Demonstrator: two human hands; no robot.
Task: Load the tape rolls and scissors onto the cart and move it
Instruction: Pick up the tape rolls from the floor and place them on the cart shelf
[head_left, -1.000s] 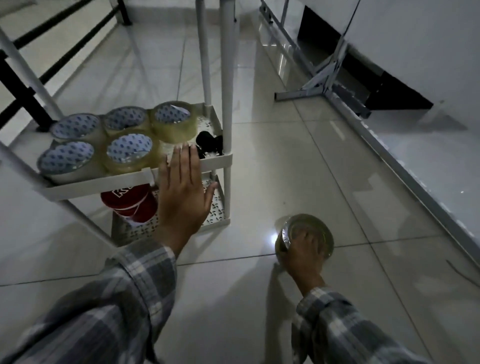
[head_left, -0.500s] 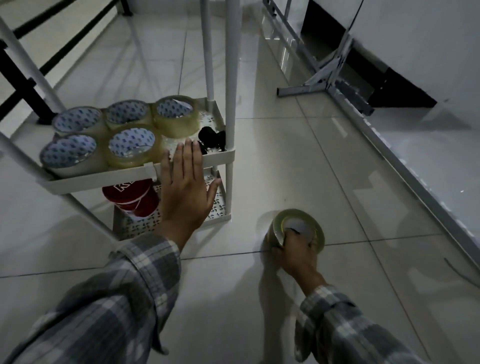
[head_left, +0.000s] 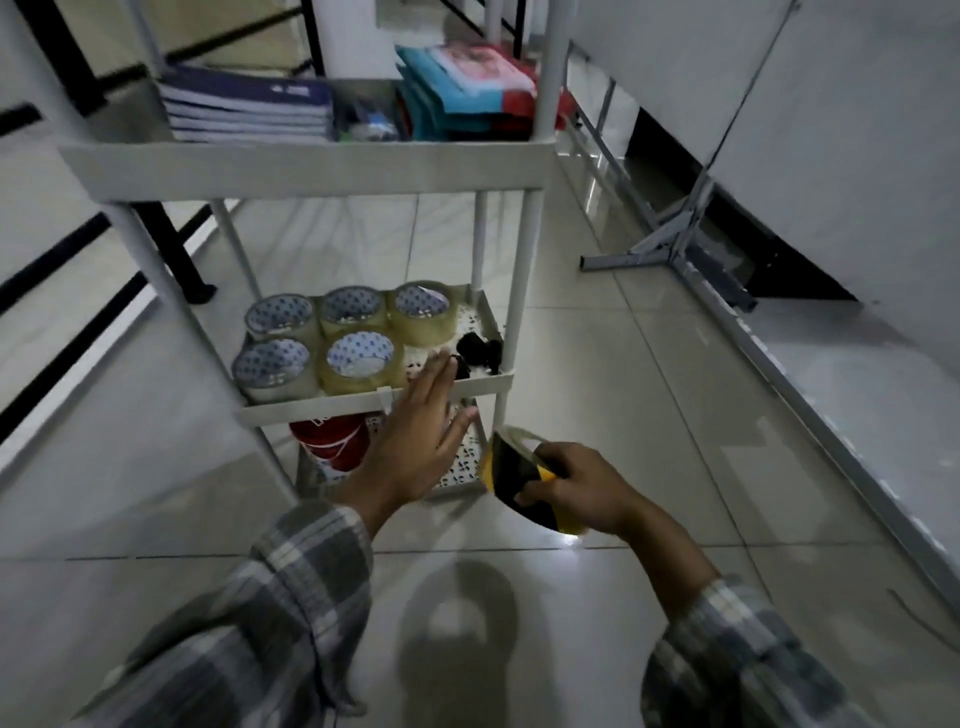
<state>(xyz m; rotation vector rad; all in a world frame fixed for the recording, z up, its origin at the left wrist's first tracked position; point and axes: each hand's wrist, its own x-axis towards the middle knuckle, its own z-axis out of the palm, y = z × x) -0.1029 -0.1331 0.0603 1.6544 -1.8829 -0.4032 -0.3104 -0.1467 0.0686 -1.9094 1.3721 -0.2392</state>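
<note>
We're gripping the yellow-black tape roll (head_left: 519, 480) in our right hand (head_left: 582, 486), at 5 o'clock of the middle shelf (head_left: 322, 408); left hand (head_left: 415, 441) flat, empty, bracing its rim. We're aiming for the gap beside the scissors (head_left: 475, 353).

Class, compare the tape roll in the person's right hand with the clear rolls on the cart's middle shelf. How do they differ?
The yellow-and-black tape roll is tilted in the right hand; the five clear tape rolls lie flat on the white cart's middle shelf. It is opaque; they look translucent. All are ring-shaped.
</note>
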